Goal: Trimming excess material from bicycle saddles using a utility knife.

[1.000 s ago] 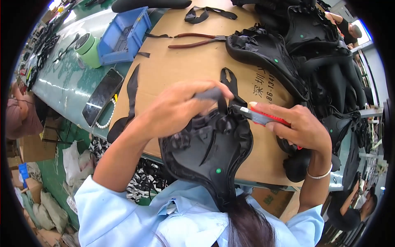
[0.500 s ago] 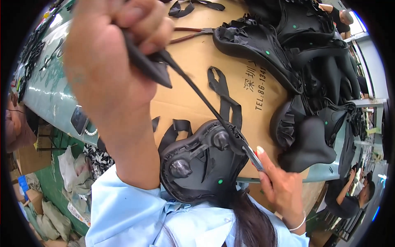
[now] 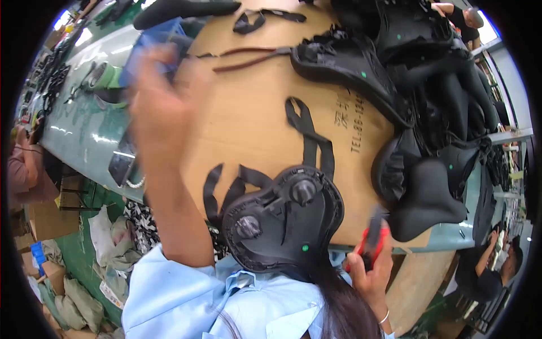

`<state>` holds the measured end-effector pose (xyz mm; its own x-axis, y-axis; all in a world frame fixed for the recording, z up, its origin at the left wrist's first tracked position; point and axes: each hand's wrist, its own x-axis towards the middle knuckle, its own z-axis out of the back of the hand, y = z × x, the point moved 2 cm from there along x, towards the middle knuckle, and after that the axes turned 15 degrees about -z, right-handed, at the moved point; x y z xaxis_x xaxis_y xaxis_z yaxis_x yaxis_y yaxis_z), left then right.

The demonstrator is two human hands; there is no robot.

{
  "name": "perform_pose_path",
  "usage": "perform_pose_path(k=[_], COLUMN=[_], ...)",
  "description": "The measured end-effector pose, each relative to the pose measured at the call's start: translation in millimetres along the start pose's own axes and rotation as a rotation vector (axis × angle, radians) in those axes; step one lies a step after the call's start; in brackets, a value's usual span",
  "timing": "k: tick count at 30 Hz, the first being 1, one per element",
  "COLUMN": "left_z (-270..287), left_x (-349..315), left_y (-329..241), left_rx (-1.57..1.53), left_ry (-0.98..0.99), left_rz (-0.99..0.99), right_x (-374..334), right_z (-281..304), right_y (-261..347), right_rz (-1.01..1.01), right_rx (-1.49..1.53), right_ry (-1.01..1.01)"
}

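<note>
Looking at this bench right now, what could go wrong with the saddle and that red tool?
1. The black moulded bike saddle lies upside down at the near edge of the brown cardboard sheet with neither hand on it, so it might slip toward the lap.
2. The right hand grips a red-handled cutting tool close to the body; a jab seems possible.
3. The raised left hand is motion-blurred and may snag loose black straps.
</note>
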<state>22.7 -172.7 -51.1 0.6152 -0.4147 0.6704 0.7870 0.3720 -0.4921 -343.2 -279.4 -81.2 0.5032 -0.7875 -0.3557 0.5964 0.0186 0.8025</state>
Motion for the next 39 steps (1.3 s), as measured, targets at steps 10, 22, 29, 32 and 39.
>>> perform_pose_path(k=[10, 22, 29, 32, 39], left_z=[-26, -216, -237, -222, -179], left_x=[-31, 264, 192, 134, 88], left_y=[20, 106, 39, -17, -17], left_rx=[-1.032, -1.392, -0.861, -0.632, -0.927], left_ry=[0.978, -0.442, 0.780, 1.064, 0.775], left_rz=[0.167, 0.927, 0.050, -0.019, 0.167], right_x=[86, 75, 85, 86, 70], right_z=[-16, -24, -26, -27, -20], right_y=[110, 45, 18, 24, 23], right_rz=[0.525, 0.178, -0.021, -0.007, 0.080], right_rx=[0.472, 0.447, 0.515, 0.528, 0.532], right_ry=[0.050, -0.185, -0.129, -0.109, -0.217])
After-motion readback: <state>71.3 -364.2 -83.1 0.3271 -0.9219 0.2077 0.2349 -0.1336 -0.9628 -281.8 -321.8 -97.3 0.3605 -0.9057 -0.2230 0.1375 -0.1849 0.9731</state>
